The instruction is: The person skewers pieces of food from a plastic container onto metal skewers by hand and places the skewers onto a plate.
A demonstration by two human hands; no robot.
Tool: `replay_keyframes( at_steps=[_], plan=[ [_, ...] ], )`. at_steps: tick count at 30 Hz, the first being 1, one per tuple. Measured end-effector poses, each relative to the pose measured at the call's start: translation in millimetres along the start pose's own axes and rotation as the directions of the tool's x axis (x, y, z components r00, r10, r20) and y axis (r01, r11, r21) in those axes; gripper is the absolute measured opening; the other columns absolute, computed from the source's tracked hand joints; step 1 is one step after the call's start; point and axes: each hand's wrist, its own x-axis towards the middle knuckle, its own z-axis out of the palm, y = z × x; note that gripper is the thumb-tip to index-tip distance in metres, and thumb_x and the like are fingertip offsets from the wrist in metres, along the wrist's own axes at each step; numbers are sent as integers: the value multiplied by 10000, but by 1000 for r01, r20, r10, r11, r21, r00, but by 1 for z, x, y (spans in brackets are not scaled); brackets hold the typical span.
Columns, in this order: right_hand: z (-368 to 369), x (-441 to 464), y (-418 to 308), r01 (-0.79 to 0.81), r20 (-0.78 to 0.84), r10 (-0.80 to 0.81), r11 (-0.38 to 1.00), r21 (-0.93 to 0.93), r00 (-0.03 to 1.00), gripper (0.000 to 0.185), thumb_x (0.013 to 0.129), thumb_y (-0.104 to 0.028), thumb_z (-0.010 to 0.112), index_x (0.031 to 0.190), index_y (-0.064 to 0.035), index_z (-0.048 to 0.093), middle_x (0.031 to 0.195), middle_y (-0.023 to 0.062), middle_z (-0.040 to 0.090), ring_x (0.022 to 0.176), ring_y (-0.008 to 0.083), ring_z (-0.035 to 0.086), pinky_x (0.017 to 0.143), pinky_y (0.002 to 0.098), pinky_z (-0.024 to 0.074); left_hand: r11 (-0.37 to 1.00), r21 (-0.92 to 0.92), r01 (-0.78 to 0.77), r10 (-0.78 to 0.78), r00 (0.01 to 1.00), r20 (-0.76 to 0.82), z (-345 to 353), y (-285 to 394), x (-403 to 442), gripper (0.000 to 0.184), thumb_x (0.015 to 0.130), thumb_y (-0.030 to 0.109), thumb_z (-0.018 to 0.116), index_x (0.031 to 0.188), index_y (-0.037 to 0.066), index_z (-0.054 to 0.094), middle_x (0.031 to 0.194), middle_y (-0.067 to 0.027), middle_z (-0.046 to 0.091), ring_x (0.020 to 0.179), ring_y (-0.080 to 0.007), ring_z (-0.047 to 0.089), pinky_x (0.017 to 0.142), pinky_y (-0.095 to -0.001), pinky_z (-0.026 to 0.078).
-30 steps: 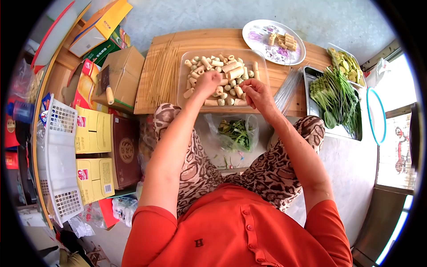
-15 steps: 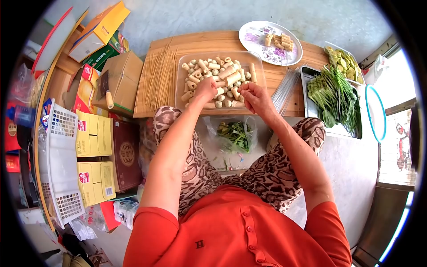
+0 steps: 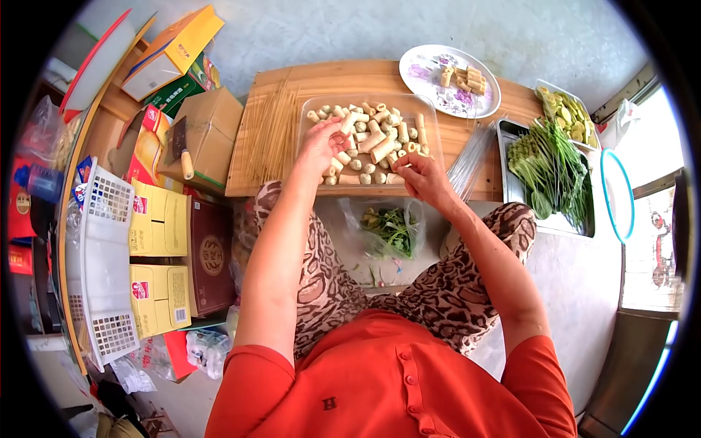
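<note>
A clear plastic tray (image 3: 438, 135) holds many pale beige pieces: short tubes, some hollow, and rounded greyish ones (image 3: 355, 165). My left hand (image 3: 322, 148) is over the tray's left side, its fingers somewhat apart and reaching among the pieces. At the front right corner of the tray is my right hand (image 3: 428, 179), thumb and forefinger pinched beside a pale tube (image 3: 395, 178). Whatever is in that pinch is too small or hidden to make out. Thin wooden skewers (image 3: 266, 135) lie left of the tray, and thin metallic-looking skewers (image 3: 471, 160) lie to its right.
A floral plate (image 3: 418, 64) with browner tubes stands behind. At the right are a metal tray (image 3: 510, 182) of greens and a container of yellow-green slices (image 3: 573, 120). Below the wooden table (image 3: 285, 77) sits a bag of greens (image 3: 391, 230). Boxes (image 3: 212, 124) crowd the left.
My left hand has moved left and slightly up from the tray's middle, its fingers opening out. The right hand has dropped a little toward the front edge. The whole view has shifted slightly.
</note>
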Motion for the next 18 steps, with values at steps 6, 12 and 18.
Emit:
replay_keyframes(
  at_steps=[6,12,18],
  plan=[
    [2,-2,-6,-48,19,47,999,7,999,169,906,-159,546,906,-7,619,505,-7,487,451,52,454,426,231,348,997,-41,-60,62,998,29,-1,2,-2,250,877,74,554,1114,-4,541,1028,-119,621,884,-207,619,756,-328,535],
    [4,-1,-4,-46,59,49,997,-58,997,179,919,-173,528,932,-8,598,532,-22,473,471,48,438,441,229,343,996,-58,-70,72,997,28,-1,4,-4,247,881,64,539,1116,-16,542,1042,-125,619,882,-207,618,773,-326,536],
    [6,0,-4,-36,65,37,999,-26,997,177,930,-172,520,946,-13,595,541,-27,465,472,47,430,435,232,333,997,-36,-73,74,997,7,2,6,-8,246,879,52,537,1115,-20,544,1065,-127,612,895,-206,615,783,-323,537]
  ],
)
